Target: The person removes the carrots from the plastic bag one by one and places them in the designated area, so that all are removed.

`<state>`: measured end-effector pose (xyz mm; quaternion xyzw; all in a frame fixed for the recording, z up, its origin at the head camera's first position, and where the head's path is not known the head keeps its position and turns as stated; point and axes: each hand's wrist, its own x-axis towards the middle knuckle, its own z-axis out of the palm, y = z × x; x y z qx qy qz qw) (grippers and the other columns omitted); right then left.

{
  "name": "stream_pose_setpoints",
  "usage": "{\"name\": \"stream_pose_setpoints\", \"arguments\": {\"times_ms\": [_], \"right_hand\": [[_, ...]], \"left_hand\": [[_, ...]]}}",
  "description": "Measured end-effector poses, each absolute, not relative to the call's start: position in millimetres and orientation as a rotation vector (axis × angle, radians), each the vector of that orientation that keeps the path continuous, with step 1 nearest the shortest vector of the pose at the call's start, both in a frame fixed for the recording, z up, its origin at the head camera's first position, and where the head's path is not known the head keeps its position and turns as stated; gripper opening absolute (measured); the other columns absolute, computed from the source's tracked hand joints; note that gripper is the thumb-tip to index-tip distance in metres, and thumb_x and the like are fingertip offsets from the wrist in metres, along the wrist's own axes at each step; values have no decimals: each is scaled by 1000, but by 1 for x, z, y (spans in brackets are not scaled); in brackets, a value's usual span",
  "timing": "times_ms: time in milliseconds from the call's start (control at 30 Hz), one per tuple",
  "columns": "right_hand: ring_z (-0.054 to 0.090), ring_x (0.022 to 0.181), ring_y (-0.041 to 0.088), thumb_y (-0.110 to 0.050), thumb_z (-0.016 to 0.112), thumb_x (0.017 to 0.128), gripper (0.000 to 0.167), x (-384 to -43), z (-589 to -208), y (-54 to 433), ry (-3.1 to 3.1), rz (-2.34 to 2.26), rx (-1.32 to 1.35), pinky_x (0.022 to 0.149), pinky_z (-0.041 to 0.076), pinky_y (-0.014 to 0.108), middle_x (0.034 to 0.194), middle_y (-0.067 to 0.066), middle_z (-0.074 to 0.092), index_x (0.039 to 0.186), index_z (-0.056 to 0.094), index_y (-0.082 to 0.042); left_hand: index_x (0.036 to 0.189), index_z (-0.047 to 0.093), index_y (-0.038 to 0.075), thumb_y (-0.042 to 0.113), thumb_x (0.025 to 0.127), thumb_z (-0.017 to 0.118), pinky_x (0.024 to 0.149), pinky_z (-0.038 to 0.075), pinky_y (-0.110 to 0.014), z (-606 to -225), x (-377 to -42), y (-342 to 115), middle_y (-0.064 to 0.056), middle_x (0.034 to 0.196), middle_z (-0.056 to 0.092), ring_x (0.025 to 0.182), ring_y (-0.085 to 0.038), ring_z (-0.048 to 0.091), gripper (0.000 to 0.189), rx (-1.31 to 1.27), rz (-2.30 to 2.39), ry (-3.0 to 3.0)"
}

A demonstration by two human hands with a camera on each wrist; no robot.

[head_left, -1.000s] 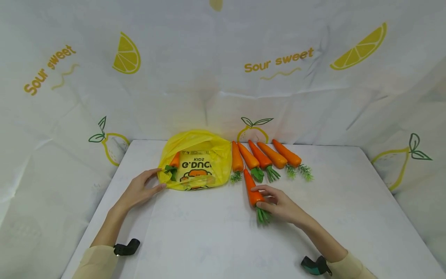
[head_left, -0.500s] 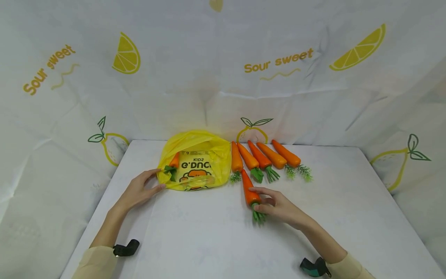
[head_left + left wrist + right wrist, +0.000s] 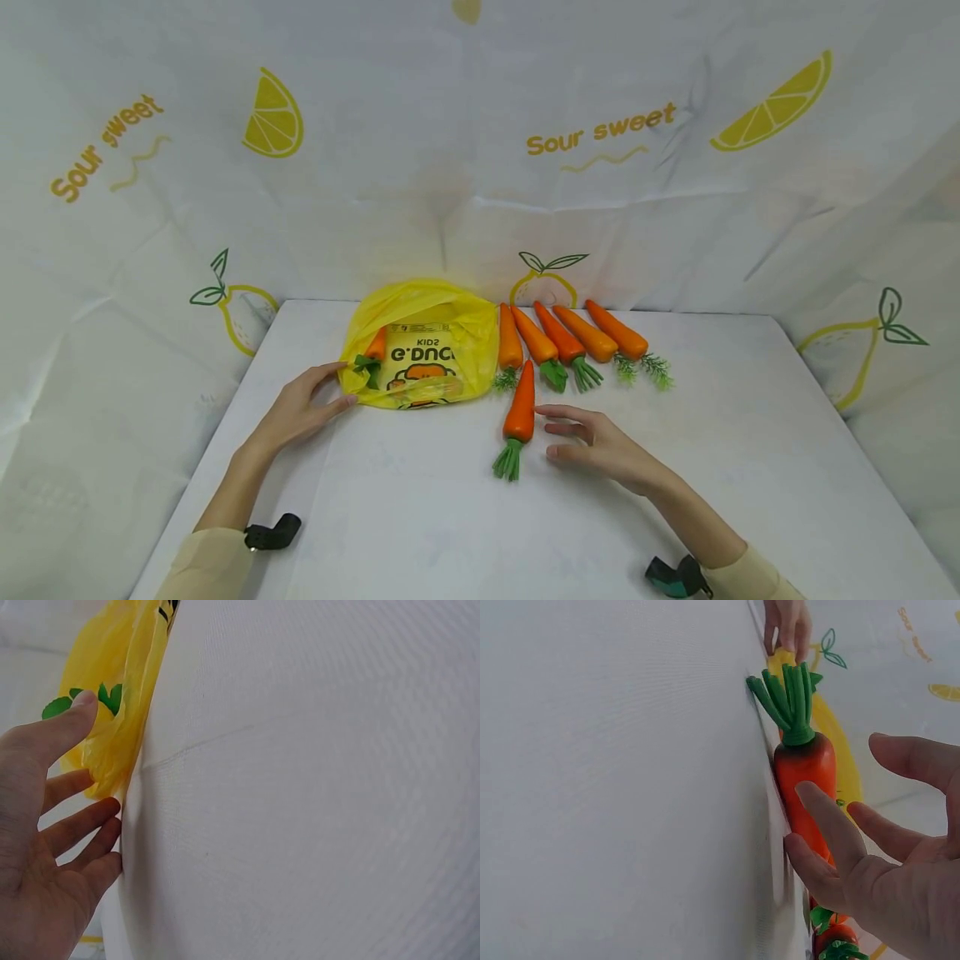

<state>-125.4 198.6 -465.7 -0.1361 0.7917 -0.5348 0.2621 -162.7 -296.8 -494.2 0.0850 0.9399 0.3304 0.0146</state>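
A red-orange carrot (image 3: 521, 408) lies alone at the middle of the table, its green stalks towards the near edge. Just right of it my right hand (image 3: 600, 446) has its fingers spread and holds nothing; the right wrist view shows the fingertips close beside the carrot, and contact is hard to judge. My left hand (image 3: 300, 408) rests at the left edge of a yellow plastic bag (image 3: 476, 350), fingers loosely bent and fingertips at the film. Inside the bag's mouth lies another carrot (image 3: 377, 345) with green leaves, partly hidden by the film.
Several orange carrots (image 3: 562, 337) lie side by side right of the bag, tips towards the back. A white cloth (image 3: 420, 225) printed with lemons hangs behind the white table (image 3: 405, 517). Each wrist wears a black camera (image 3: 273, 532).
The single carrot has shifted left and swung round so its stalks point nearer and left. My right hand has let go of it. The left hand and bag stay put.
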Motion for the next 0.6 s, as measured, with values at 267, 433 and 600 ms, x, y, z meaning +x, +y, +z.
{"name": "stream_pose_setpoints", "arguments": {"times_ms": [267, 433, 600], "right_hand": [[58, 146, 48, -18, 71, 104, 59, -128, -463, 199, 2144, -1427, -430, 114, 59, 53, 167, 25, 48, 159, 52, -6], [58, 145, 48, -19, 70, 105, 58, -132, -457, 199, 2151, -1432, -447, 108, 63, 46, 166, 24, 50, 158, 52, -5], [57, 147, 48, -20, 69, 105, 61, -137, -449, 199, 2152, -1441, -439, 107, 64, 44, 166, 25, 49, 160, 48, -2]], "left_hand": [[156, 54, 0, 36, 101, 77, 127, 37, -70, -494, -163, -296, -30, 161, 54, 152, -53, 46, 70, 251, 1018, 2920], [156, 54, 0, 36, 101, 77, 127, 37, -69, -494, -163, -296, -30, 161, 54, 153, -52, 46, 70, 252, 1030, 2914], [157, 53, 0, 37, 101, 77, 128, 36, -69, -494, -163, -296, -30, 162, 53, 154, -52, 45, 71, 243, 1035, 2906]]}}
